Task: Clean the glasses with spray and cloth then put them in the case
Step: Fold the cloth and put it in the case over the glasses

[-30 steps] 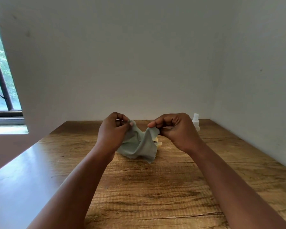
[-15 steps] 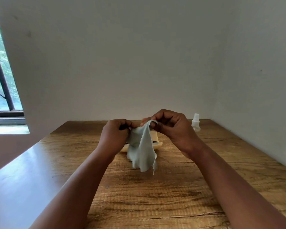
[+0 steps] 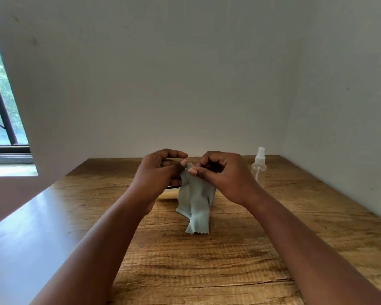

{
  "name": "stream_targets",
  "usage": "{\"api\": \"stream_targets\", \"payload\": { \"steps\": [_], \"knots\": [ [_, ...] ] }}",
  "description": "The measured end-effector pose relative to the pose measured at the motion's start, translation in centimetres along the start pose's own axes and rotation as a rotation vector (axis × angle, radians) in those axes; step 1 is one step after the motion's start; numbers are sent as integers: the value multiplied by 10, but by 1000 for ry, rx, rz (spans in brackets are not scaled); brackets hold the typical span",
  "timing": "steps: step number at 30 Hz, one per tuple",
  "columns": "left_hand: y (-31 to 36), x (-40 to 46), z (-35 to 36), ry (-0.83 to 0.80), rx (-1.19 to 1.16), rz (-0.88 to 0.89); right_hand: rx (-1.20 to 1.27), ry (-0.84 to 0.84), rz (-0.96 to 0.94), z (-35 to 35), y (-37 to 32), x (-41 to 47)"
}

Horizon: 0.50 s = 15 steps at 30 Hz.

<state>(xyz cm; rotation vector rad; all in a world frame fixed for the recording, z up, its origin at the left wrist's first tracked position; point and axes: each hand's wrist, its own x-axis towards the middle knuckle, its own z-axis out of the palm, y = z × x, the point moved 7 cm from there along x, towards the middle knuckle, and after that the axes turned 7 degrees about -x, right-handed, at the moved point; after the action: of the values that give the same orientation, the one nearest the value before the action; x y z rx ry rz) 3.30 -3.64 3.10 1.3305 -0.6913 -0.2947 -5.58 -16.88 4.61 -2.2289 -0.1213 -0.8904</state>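
Both hands, left (image 3: 157,172) and right (image 3: 223,175), raised together, pinch hanging cloth (image 3: 195,201)

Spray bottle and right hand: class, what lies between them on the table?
Nothing; in the head view only bare wooden table shows between the spray bottle and the right hand, which pinches the cloth.

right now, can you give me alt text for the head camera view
Both hands, left hand and right hand, pinch the top edge of a pale grey-green cloth that hangs above a wooden table. A cream case lies partly hidden behind them, and a clear spray bottle stands at the back right near the white wall.
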Motion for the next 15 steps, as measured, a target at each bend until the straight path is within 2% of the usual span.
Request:
{"api": "stream_targets", "payload": {
  "steps": [15],
  "knots": [
    [3, -3, 16, -131, -26, 42, -41, 73, -65, -4, -3, 1]
  ]
}}
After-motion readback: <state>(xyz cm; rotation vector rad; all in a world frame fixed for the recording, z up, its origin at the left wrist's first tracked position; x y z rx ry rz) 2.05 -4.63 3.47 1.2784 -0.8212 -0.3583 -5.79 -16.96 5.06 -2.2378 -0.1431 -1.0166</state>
